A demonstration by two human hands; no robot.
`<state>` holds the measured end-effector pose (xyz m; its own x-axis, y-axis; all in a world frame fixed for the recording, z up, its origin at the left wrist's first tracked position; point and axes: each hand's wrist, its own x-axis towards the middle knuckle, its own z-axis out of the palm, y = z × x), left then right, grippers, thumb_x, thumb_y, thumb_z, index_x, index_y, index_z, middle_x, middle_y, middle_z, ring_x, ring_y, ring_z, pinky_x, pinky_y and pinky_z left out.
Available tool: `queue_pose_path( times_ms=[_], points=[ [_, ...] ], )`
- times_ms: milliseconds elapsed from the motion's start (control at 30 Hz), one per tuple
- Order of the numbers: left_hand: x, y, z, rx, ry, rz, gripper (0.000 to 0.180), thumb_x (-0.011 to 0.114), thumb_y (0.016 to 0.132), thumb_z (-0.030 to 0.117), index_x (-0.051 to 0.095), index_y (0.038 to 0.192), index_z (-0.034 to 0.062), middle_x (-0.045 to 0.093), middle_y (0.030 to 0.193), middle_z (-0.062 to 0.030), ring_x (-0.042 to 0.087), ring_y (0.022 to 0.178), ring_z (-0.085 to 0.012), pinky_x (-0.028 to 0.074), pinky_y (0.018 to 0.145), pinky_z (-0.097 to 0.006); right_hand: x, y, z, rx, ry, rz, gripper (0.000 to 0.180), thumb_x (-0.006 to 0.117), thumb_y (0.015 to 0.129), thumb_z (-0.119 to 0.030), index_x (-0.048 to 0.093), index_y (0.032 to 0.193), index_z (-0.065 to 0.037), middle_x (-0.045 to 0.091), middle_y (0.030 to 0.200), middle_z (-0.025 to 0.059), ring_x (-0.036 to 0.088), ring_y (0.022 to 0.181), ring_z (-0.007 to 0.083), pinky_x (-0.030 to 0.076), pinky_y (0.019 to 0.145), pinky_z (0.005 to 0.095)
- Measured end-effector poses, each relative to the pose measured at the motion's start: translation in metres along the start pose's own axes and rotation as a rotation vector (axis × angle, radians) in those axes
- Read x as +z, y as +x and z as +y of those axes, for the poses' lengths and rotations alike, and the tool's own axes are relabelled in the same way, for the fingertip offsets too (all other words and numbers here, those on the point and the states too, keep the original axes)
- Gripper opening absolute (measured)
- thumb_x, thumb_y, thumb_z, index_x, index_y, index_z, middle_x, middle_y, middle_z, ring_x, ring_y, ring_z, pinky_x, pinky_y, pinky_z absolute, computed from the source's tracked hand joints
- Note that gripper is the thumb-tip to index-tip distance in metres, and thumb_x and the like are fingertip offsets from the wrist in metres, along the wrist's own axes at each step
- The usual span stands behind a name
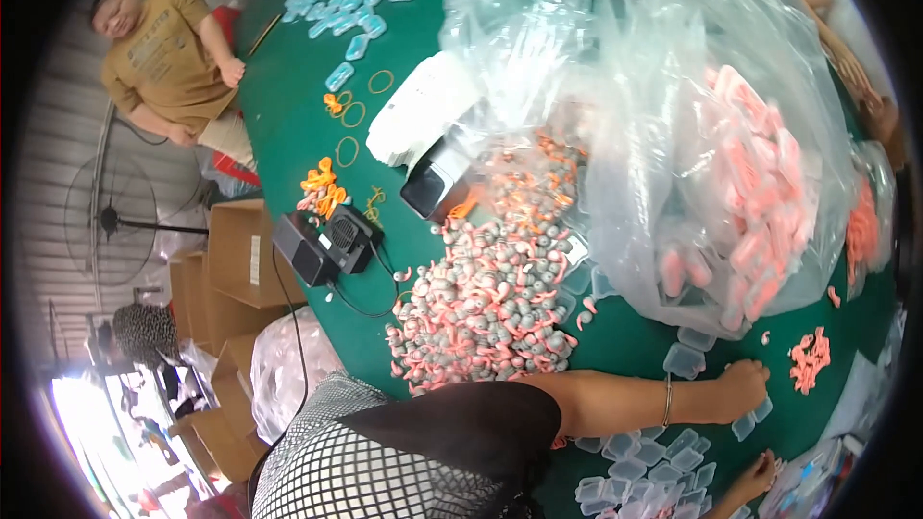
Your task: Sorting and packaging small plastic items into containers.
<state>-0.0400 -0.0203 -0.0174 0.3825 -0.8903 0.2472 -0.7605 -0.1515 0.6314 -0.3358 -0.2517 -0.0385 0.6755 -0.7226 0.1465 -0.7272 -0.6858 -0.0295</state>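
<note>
My left hand, with a bracelet on its wrist, is closed over the green table at the right. Its fingers are turned away, so what they hold is hidden. Right below it lie small clear plastic cases, and another clear case lies beside the wrist. My right hand is low at the right edge, its fingers curled together; I cannot make out anything in them. Between my arms spreads a heap of clear plastic cases. Past the left hand sits a small pile of pink soft pieces.
A big heap of pink-and-grey hooked pieces lies mid-table, beside a large clear bag of pink-filled cases. Further off are a black speaker, orange cords, a white box and blue cases. A person sits across.
</note>
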Motion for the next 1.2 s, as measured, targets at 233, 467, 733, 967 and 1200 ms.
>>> queue_pose_path(
  times_ms=[233, 467, 733, 967, 1200],
  points=[
    [-0.001, -0.001, 0.006, -0.027, 0.02, -0.003, 0.011, 0.063, 0.063, 0.019, 0.068, 0.067, 0.0097, 0.057, 0.083, -0.008, 0.053, 0.083, -0.025, 0.042, 0.074, -0.035, -0.044, -0.011, -0.144, 0.392, 0.556, -0.15, 0.023, 0.056, 0.093, -0.014, 0.062, 0.11, 0.0, 0.065, 0.106, 0.0109, 0.061, 0.092, 0.02, 0.048, 0.082, 0.0319],
    [-0.046, -0.001, -0.033, -0.032, -0.155, 0.08, 0.005, 0.061, 0.07, 0.009, 0.064, 0.073, 0.0063, 0.062, 0.083, -0.0152, 0.06, 0.08, -0.0321, 0.051, 0.069, -0.042, -0.005, -0.004, -0.197, 0.295, 0.894, -0.008, 0.019, 0.063, 0.09, -0.013, 0.064, 0.105, -0.002, 0.066, 0.102, 0.0053, 0.059, 0.09, 0.0128, 0.047, 0.081, 0.0248],
    [-0.023, 0.001, 0.006, 0.095, -0.582, 0.089, 0.008, 0.068, 0.073, 0.002, 0.067, 0.08, 0.0061, 0.064, 0.081, -0.0082, 0.063, 0.072, -0.0271, 0.05, 0.063, -0.037, -0.059, -0.02, -0.216, 0.233, 0.85, 0.097, 0.013, 0.068, 0.081, 0.0, 0.065, 0.094, -0.001, 0.061, 0.084, 0.004, 0.057, 0.071, 0.0087, 0.046, 0.066, 0.0217],
    [-0.017, -0.011, 0.005, 0.111, -0.314, 0.058, 0.007, 0.068, 0.075, 0.007, 0.068, 0.082, 0.0073, 0.061, 0.084, -0.0066, 0.06, 0.082, -0.026, 0.049, 0.071, -0.038, -0.049, -0.012, -0.233, 0.085, 0.738, 0.104, 0.013, 0.069, 0.079, 0.001, 0.065, 0.091, -0.002, 0.06, 0.081, 0.0072, 0.058, 0.069, 0.0144, 0.047, 0.065, 0.0249],
    [-0.016, -0.012, 0.006, 0.119, -0.152, -0.019, 0.011, 0.067, 0.076, 0.012, 0.068, 0.085, 0.0072, 0.06, 0.084, -0.0061, 0.059, 0.083, -0.0246, 0.048, 0.074, -0.038, -0.056, -0.009, -0.237, 0.062, 0.63, -0.011, 0.013, 0.067, 0.081, -0.003, 0.065, 0.095, -0.001, 0.061, 0.082, 0.006, 0.055, 0.07, 0.0131, 0.045, 0.065, 0.0246]
  ],
)
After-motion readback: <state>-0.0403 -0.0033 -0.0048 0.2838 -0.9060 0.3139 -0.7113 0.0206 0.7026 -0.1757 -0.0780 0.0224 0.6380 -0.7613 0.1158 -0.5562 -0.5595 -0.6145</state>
